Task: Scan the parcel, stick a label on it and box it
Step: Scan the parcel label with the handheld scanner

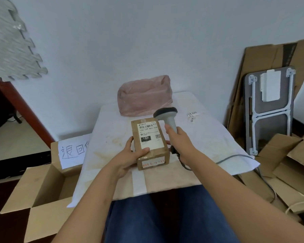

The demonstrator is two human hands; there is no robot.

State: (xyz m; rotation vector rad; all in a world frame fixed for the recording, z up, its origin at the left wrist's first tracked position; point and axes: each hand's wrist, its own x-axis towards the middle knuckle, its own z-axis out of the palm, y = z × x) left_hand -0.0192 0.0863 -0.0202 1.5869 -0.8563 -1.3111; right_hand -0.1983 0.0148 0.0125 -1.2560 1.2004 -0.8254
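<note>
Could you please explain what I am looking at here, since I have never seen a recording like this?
No machine here: a camera worn on a person's head looks down at their own bare hands and blue-trousered lap. The left hand holds a brown parcel with a printed shipping label on top. The right hand grips a grey barcode scanner, its cable trailing right. Both are above a paper-covered table, where a pink plastic bag and small label slips lie. An open cardboard box waits on the left.

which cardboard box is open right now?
The large box on the floor to the person's left, flaps spread and inside showing. The small parcel in the left hand is taped shut; cardboard on the right lies flattened.
</note>
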